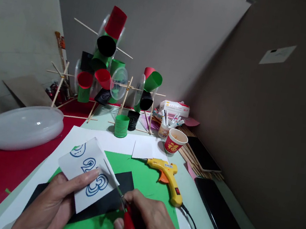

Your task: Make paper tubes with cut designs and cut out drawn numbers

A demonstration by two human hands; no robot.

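Note:
My left hand (61, 197) pinches a piece of white paper (80, 198) with its thumb on top. Blue outlined drawings on it look like the figures 2 and 3, with a round smiling shape at the upper left. In my right hand (153, 220) is a pair of red-handled scissors (130, 226), whose blades point up and left and meet the paper's right edge. Below both hands lie a black sheet (125, 182) and a green sheet (115, 163), on top of larger white paper (72, 134).
A yellow glue gun (170, 176) with a black cord lies to the right, near a red paper cup (176, 142) and a cup of markers (164, 131). Behind stand stick frames with coloured paper tubes (117, 22). Clear plastic lids (24, 128) are stacked left; a black tablet (203, 154) lies right.

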